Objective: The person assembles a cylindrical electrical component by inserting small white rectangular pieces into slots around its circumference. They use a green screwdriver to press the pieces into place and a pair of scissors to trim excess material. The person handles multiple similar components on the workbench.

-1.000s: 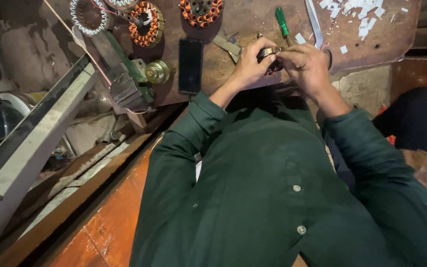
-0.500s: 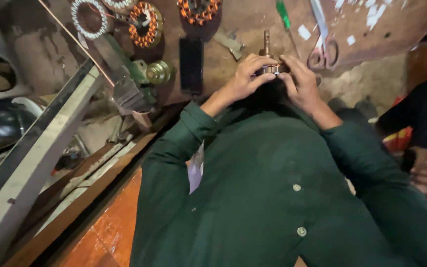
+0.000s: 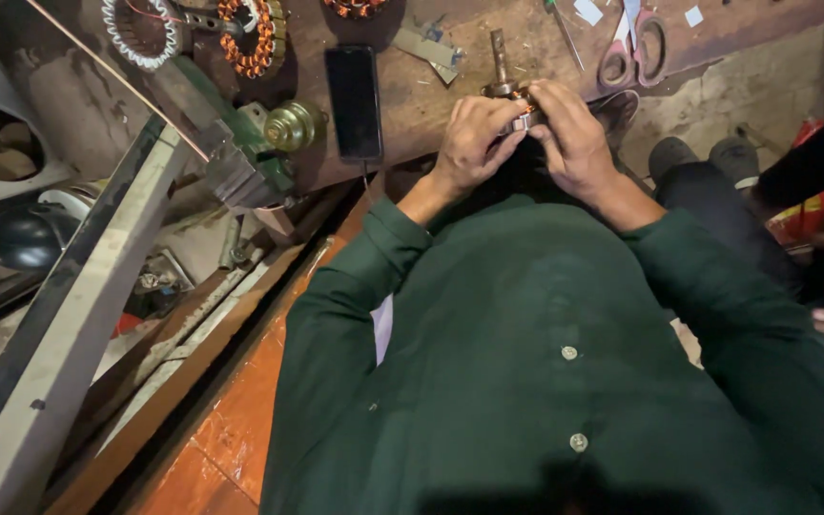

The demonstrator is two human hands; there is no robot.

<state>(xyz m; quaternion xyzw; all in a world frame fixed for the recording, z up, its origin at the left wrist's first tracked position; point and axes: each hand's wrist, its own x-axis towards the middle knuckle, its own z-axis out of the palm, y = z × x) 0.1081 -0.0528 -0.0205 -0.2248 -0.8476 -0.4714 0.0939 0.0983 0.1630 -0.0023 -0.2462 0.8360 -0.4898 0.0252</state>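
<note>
Both hands (image 3: 522, 133) grip a small motor rotor (image 3: 517, 100) (shaft upright).

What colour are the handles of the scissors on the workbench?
The scissors have pinkish-red handles, seen in the head view, just above the right hand.

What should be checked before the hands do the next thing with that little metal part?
1. Both hands on the part: ok. The left hand and right hand hold the small metal part together.
2. Part over the workbench, not the floor: ok.
3. Grip firm: cannot tell, fingers hide most of it.
4. Phone away from the work: ok, it lies apart to the left.
5. Scissors out of the way: ok, beyond the right hand.
</note>
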